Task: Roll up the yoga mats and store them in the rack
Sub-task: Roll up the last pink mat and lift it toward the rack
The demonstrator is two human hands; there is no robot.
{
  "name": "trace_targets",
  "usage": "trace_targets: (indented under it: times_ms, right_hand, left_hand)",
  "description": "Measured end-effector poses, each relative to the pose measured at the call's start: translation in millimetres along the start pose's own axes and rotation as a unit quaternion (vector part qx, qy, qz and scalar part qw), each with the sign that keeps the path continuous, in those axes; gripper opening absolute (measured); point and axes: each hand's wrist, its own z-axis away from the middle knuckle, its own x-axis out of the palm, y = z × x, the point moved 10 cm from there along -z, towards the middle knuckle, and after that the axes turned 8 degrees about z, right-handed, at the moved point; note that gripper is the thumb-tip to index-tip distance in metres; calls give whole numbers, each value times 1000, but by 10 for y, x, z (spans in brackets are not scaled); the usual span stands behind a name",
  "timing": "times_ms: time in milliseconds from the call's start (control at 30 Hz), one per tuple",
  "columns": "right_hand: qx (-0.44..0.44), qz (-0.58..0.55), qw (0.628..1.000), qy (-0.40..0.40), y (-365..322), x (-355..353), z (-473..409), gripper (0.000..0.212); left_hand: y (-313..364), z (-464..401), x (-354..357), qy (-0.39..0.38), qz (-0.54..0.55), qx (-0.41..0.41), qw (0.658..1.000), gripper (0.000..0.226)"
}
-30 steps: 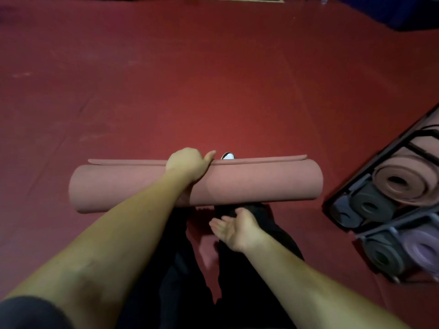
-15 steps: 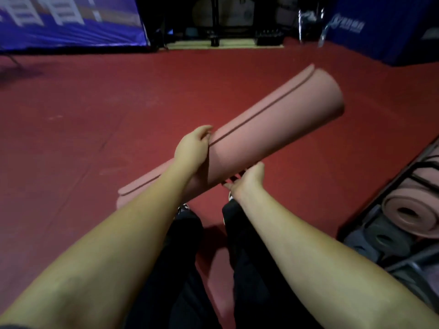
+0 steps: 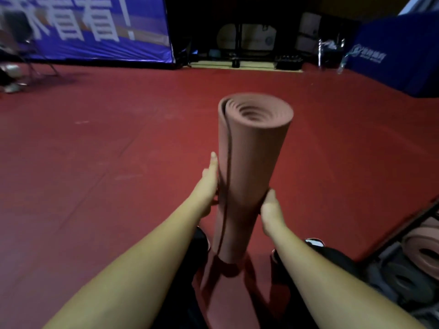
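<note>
A rolled pink yoga mat (image 3: 251, 148) stands nearly upright in front of me, with its spiral end facing up and its lower end down by the red floor between my feet. My left hand (image 3: 209, 179) grips its left side, thumb lying up along the roll. My right hand (image 3: 270, 207) grips the right side a little lower. The fingers of both hands are hidden behind the mat. The storage rack (image 3: 403, 236) lies at the lower right, holding a rolled pink mat (image 3: 422, 250) and a grey one (image 3: 401, 281).
Red flooring (image 3: 118, 150) stretches ahead and to the left. A blue banner (image 3: 83, 27) lines the far left wall, and a blue barrier (image 3: 399, 51) stands far right. Chair legs and someone's shoe (image 3: 11, 86) show at the far left edge.
The mat has swung from lying crosswise in my left hand to standing upright. My right hand, open below it before, now holds its right side. My view has tilted up.
</note>
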Motion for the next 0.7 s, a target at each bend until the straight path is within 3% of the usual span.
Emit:
trace_targets:
  times_ms: [67, 167, 233, 267, 333, 400, 433, 533, 600, 667, 700]
  right_hand:
    - [74, -4, 997, -27, 502, 47, 0, 37]
    - [220, 80, 967, -103, 1291, 66, 137, 28]
    - [243, 166, 945, -141, 1554, 23, 263, 24]
    - [227, 155, 952, -136, 1539, 15, 270, 26]
    - [166, 92, 978, -89, 1356, -45, 191, 34]
    - [113, 13, 993, -42, 1038, -118, 126, 42]
    - [87, -25, 995, -28, 900, -145, 107, 38]
    - [65, -181, 981, -26, 509, -129, 163, 27]
    - [50, -226, 972, -52, 302, -55, 167, 36]
    - [36, -192, 980, -50, 140, -6, 203, 51]
    - [28, -171, 984, -44, 75, -3, 236, 44]
  left_hand:
    - [-616, -187, -129, 4, 9, -49, 999, 129]
    - [-1645, -444, -317, -7, 15, -110, 994, 85]
    - [-1656, -345, -350, -7, 7, -53, 999, 38]
    - [-1445, -234, -319, 0, -4, -16, 1000, 33]
    - [-1152, -150, -257, -1, -5, 28, 1000, 46]
    - [-972, -94, -200, -6, 68, 16, 998, 35]
    - [-926, -67, -200, -1, 93, -4, 996, 41]
    - [-1009, -86, -174, 2, 96, -62, 993, 95]
    - [-1072, -77, -115, 6, 80, -59, 995, 93]
    - [-1021, -39, -99, 31, 84, -26, 996, 77]
    - [-935, -12, -94, 44, 74, 0, 996, 67]
